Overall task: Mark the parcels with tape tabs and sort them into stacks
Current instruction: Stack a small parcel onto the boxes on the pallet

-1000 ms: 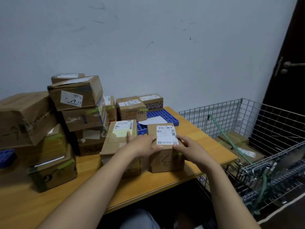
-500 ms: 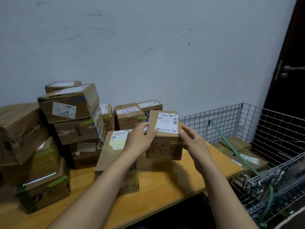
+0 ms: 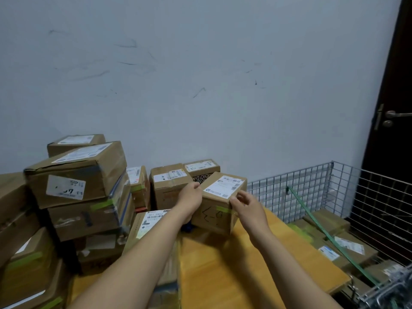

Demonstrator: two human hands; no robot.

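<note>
I hold a small brown parcel in the air above the wooden table, tilted, its white shipping label facing up. A green tape tab crosses its front right corner, beside handwritten black marks. My left hand grips the parcel's left side. My right hand grips its right front corner, fingers on the top edge. Just behind it stand two small parcels against the wall.
A tall stack of taped parcels fills the table's left side. A flat parcel with a label lies under my left forearm. A wire cage holding parcels and a green strap stands to the right. A dark door is at far right.
Both hands have lifted the parcel off the table and carried it up and back toward the parcels by the wall. The camera has tilted upward.
</note>
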